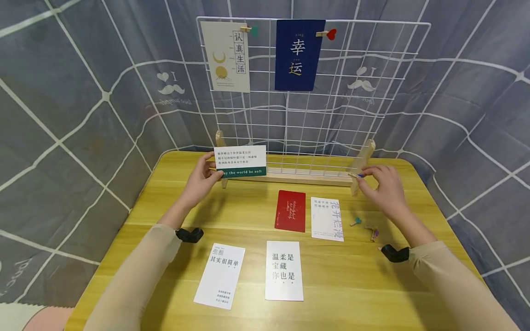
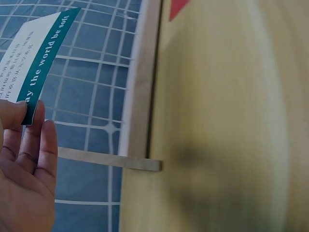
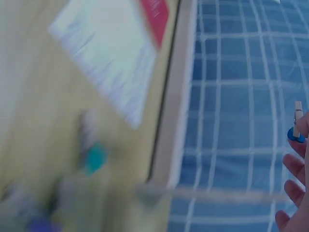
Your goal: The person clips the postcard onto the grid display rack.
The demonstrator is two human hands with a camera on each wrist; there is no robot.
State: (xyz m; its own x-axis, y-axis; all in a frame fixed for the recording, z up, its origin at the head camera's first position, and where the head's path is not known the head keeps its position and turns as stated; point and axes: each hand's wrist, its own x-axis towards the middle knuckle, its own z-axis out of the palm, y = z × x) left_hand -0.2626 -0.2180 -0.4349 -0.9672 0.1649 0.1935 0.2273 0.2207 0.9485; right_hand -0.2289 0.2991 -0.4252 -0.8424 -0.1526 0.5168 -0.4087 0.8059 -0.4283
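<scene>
My left hand pinches a white card with a green strip by its left end, thumb in front, fingers behind. The card is upright before the lower left of the white wire grid. In the left wrist view the card appears tilted between thumb and fingers. My right hand, beside the grid's right foot, pinches a small wooden clothespin with a blue piece on it. Clipped high on the grid are a cream card and a navy card, each by a clothespin.
A red card and a white card lie mid-table. Two more white cards lie nearer the front. Several loose clothespins lie right of them. The grid stands in a wooden base at the table's back, a grey curtain behind it.
</scene>
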